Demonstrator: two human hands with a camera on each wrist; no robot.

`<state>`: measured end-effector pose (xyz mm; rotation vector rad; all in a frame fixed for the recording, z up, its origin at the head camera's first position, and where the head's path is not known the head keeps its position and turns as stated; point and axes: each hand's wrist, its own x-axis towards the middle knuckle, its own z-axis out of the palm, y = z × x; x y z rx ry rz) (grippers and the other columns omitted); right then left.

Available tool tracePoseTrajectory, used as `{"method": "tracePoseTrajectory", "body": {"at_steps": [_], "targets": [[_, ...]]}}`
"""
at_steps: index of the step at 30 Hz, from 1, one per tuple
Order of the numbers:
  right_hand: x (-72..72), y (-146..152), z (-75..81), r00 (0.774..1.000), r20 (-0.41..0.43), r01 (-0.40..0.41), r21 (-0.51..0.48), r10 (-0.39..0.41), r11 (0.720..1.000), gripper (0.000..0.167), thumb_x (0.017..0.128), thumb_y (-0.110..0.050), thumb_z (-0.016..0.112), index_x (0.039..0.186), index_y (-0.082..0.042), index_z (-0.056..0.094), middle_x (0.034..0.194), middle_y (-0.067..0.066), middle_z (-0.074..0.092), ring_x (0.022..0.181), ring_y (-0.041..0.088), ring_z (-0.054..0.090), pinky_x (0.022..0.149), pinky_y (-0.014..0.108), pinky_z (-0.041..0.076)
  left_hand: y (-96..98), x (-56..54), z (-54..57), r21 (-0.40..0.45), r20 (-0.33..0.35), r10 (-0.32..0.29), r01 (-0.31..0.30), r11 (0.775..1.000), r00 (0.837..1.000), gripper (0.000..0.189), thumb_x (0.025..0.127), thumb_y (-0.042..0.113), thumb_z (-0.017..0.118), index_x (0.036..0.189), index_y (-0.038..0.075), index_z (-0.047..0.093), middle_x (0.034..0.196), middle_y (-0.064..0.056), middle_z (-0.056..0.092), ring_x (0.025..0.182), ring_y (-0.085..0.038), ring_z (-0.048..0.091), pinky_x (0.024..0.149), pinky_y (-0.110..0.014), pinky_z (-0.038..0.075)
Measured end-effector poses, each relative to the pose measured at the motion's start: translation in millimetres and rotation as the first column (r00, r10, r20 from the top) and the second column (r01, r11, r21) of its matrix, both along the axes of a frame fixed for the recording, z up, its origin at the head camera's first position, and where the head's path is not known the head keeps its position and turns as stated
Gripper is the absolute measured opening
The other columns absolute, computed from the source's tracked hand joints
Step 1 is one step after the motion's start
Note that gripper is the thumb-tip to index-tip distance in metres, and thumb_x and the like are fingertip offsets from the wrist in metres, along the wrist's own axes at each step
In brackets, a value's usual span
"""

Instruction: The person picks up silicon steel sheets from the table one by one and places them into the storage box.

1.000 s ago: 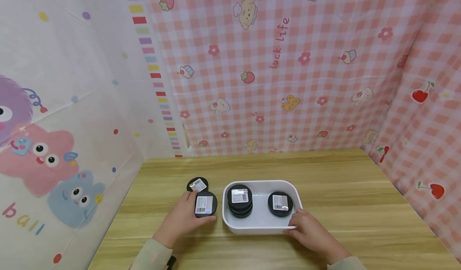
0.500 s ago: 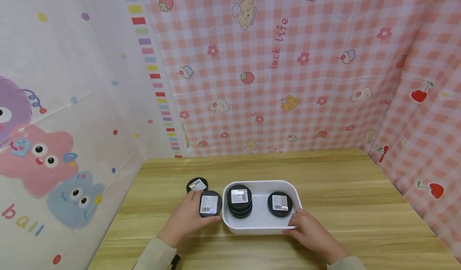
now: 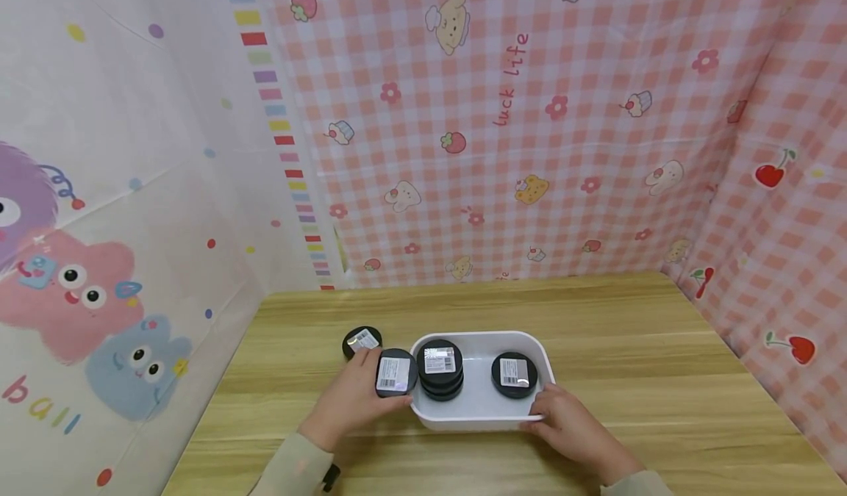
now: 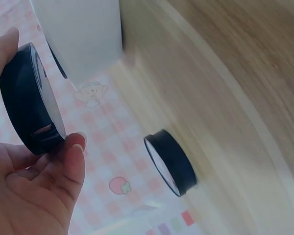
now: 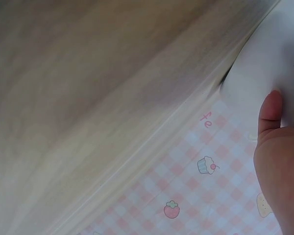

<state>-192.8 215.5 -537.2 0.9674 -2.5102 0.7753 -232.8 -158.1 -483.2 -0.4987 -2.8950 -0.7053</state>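
Note:
My left hand [image 3: 357,400] pinches a flat round black container [image 3: 396,372] between thumb and fingers, its white barcode label facing up. It is raised at the left rim of the white bin [image 3: 492,417]. In the left wrist view the held container is seen edge-on, off the table. Behind my left fingertips, another such container [image 3: 361,340] lies on the table. Inside the bin, a stack of black containers [image 3: 440,364] stands at the left and a black container [image 3: 515,375] sits at the right. My right hand [image 3: 572,426] grips the bin's front right corner, thumb against its outer wall [image 5: 289,58].
The wooden table [image 3: 629,349] extends around the bin on all sides. A pink checked cloth [image 3: 496,209] hangs behind its far edge and on the right. A white cartoon-printed cloth [image 3: 165,261] hangs at the left.
My left hand has moved right with the black container, from over the table to the bin's left rim. The right hand and the bin have stayed put.

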Motion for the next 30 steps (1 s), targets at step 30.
{"method": "tracePoseTrajectory", "body": {"at_steps": [30], "targets": [[-0.2,-1,-1.9,1.000,-0.022,-0.003,-0.013,0.003,1.000,0.019,0.078,-0.016,0.083,0.068,-0.021,0.069,0.069,-0.020,0.057,0.074,0.001,0.047,0.068,0.022,0.040,27.8,-2.5,8.0,-0.005,0.014,-0.058,0.058,0.998,0.998,0.090,0.069,0.064,0.083,0.130,0.004,0.056,0.112,-0.005,0.057,0.099,-0.018,0.061,0.091,-0.041,0.055]]}}
